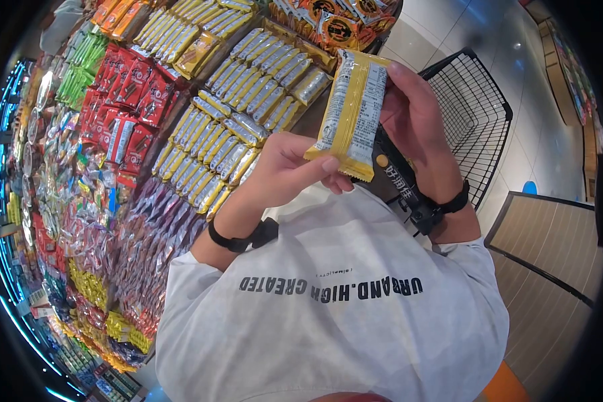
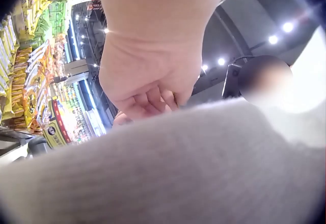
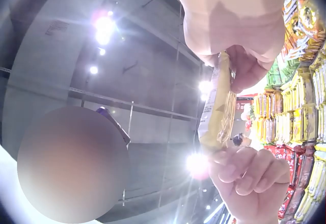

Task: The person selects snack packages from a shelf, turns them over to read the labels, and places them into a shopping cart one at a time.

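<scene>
A yellow and white snack packet, its back covered in small print, is held up in front of the chest in the head view. My left hand pinches its lower end between thumb and fingers. At the upper right side, my right hand grips the packet, thumb near the top corner. The right wrist view shows the packet edge-on, with the right hand above and the left hand below. In the left wrist view, the left hand has curled fingers, and the packet is hidden.
Rows of yellow and silver packets fill the display on the left, beside red packets and many loose wrapped sweets. Right of the hands stands a black wire shopping cart with a printed handle. A brown panel stands farther right.
</scene>
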The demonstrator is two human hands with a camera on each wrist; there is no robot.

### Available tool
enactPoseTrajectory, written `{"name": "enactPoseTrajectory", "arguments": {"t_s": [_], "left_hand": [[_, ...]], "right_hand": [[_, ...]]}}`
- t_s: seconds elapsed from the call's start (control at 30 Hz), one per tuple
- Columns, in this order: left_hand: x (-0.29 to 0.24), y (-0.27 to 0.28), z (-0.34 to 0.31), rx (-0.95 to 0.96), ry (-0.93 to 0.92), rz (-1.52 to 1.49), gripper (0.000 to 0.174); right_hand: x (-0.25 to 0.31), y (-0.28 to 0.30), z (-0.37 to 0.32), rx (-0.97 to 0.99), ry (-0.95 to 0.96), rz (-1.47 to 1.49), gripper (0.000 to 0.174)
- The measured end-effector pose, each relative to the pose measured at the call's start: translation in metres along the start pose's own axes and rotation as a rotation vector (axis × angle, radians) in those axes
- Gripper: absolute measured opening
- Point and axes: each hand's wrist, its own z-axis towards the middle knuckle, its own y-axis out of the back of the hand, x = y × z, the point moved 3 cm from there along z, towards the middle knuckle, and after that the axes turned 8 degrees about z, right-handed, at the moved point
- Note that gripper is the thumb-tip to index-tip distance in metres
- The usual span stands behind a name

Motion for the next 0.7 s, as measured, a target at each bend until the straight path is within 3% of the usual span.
{"name": "enactPoseTrajectory", "arguments": {"t_s": [0.43, 0.63, 0.7], "left_hand": [[0.008, 0.009, 0.013, 0.072, 0.000, -0.094, 0.042], [0.008, 0.006, 0.016, 0.062, 0.023, -0.101, 0.039], [0.011, 0.005, 0.017, 0.036, 0.036, -0.026, 0.034]], "right_hand": [[0.010, 0.018, 0.004, 0.091, -0.010, 0.085, 0.038], [0.012, 0.021, 0.004, 0.032, 0.001, 0.050, 0.038], [0.015, 0.028, 0.004, -0.053, -0.023, -0.101, 0.034]]}}
